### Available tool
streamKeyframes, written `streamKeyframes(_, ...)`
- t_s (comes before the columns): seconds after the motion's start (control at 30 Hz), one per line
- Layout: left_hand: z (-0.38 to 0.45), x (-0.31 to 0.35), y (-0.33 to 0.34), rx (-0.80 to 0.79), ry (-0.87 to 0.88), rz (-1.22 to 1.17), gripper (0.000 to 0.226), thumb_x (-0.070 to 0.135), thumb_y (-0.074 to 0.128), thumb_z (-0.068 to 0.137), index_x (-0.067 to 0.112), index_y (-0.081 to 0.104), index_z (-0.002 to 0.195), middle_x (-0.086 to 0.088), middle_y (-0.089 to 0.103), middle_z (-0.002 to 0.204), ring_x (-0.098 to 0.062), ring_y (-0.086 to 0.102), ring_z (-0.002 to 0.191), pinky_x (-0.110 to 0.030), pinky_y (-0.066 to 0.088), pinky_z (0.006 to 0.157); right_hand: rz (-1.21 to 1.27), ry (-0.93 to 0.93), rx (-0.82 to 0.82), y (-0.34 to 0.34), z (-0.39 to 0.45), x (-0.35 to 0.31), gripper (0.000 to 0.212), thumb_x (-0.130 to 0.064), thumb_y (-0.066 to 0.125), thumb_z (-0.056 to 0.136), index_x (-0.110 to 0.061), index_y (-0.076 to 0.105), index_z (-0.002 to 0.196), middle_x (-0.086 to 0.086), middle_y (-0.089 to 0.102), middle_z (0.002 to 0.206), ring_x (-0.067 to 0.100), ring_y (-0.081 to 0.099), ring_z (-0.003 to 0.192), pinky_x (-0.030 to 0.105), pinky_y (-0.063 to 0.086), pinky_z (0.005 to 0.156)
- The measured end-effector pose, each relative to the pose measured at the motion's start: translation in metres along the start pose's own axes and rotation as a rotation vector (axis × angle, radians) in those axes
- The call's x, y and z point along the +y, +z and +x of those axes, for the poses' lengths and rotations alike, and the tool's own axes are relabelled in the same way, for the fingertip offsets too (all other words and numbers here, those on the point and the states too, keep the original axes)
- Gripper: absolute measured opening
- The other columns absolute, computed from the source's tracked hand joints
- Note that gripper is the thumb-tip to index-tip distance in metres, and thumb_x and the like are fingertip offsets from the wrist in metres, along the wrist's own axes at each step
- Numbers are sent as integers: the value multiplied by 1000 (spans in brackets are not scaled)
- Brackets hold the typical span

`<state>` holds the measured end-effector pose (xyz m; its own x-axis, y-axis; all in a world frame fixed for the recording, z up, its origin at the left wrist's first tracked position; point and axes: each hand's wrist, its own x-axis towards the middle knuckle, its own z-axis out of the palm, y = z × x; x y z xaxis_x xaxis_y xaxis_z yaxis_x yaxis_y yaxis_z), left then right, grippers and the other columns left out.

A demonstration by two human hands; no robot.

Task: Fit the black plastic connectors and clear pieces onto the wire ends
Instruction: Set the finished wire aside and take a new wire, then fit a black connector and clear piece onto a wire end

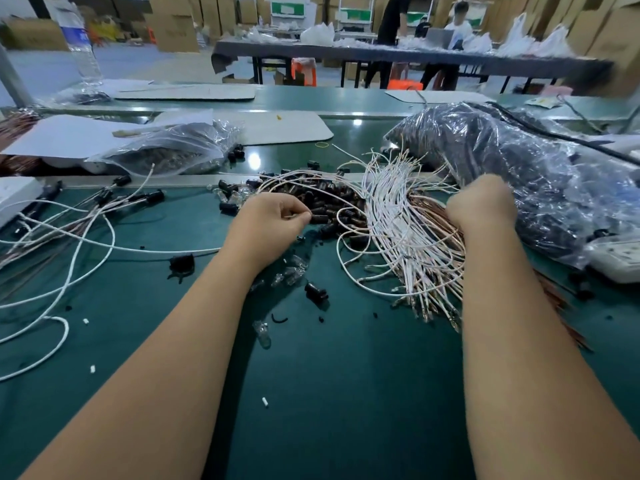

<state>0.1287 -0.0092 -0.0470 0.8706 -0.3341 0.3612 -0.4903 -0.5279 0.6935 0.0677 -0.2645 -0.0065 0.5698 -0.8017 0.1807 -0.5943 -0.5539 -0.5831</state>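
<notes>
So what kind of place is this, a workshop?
Probably a small factory assembly line: a green workbench strewn with bundled white wires and loose black connectors, with stacked cardboard boxes behind.

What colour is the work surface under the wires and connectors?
Dark green; the table surface shows plainly in the head view, the only view given.
</notes>
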Motion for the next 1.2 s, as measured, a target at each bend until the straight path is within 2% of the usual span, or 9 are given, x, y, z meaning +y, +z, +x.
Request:
streamKeyframes(0.1, 5, 3, 2, -21, -28, 105, 10, 31, 62, 91, 31, 72, 89, 14, 66, 71, -9, 60, 69, -34, 55, 70, -124, 6, -109, 5, -3, 5, 22, -6, 53, 88, 3, 55, 108, 22, 57, 107, 38, 54, 101, 39, 44, 78)
streamKeyframes(0.2, 9, 5, 6, 17, -78, 118, 11, 34, 61, 90, 33, 72, 86, 16, 62, 65, -5, 54, 60, -27, 47, 60, -122, -52, -76, 8, -4, -1, 4, -4, 54, 86, -2, 51, 87, 15, 55, 88, 33, 51, 83, 36, 41, 68)
streamKeyframes(0.3, 9, 9, 12, 88, -168, 82, 12, 37, 60, 89, 38, 69, 81, 15, 64, 64, -6, 53, 58, -23, 35, 54, -70, -56, -21, 10, -3, -1, 14, 0, 56, 84, -5, 49, 74, 9, 51, 72, 32, 52, 77, 34, 40, 64)
streamKeyframes(0.47, 9, 10, 15, 143, -204, -30, 14, 34, 60, 89, 34, 68, 79, 17, 58, 54, -6, 50, 53, -23, 38, 55, 213, -95, 5, 9, -7, 9, 8, -13, 76, 82, -10, 77, 89, 9, 71, 88, 22, 59, 75, 28, 46, 68)
streamKeyframes(0.63, 7, 7, 13, 180, -220, -196, 13, 31, 62, 88, 33, 69, 78, 17, 53, 45, -2, 42, 41, -22, 40, 55, 240, -179, 120, 14, -11, 11, 11, -14, 69, 88, -8, 74, 80, 8, 72, 85, 21, 58, 68, 27, 42, 65)
streamKeyframes(0.83, 5, 7, 13, 126, -194, -215, 9, 28, 65, 86, 32, 71, 79, 20, 53, 45, 1, 40, 38, -23, 39, 54, 147, -374, 117, 19, -15, -1, 8, -8, 62, 89, -10, 70, 89, 7, 67, 97, 24, 59, 94, 35, 50, 78)
streamKeyframes(0.97, 6, 8, 13, 131, -181, -218, 10, 27, 66, 85, 31, 70, 78, 19, 53, 44, 1, 41, 38, -21, 38, 52, 27, -542, 292, 15, -24, -16, 8, -14, 60, 93, -12, 67, 95, 5, 64, 100, 20, 51, 96, 30, 44, 85)
streamKeyframes(1.03, 6, 8, 13, 164, -180, -259, 10, 26, 66, 86, 30, 70, 78, 18, 53, 45, 2, 42, 38, -20, 39, 49, 203, -598, 342, 8, -32, -34, 9, -14, 55, 96, -8, 61, 98, 5, 64, 95, 19, 56, 92, 29, 47, 80)
streamKeyframes(1.2, 5, 13, 8, 328, -156, -505, 9, 21, 64, 91, 25, 68, 84, 5, 55, 64, -3, 40, 47, -14, 35, 45, 1143, -497, 372, -13, -55, -84, 9, -5, 48, 98, -10, 47, 91, 8, 66, 80, 17, 64, 68, 28, 54, 66)
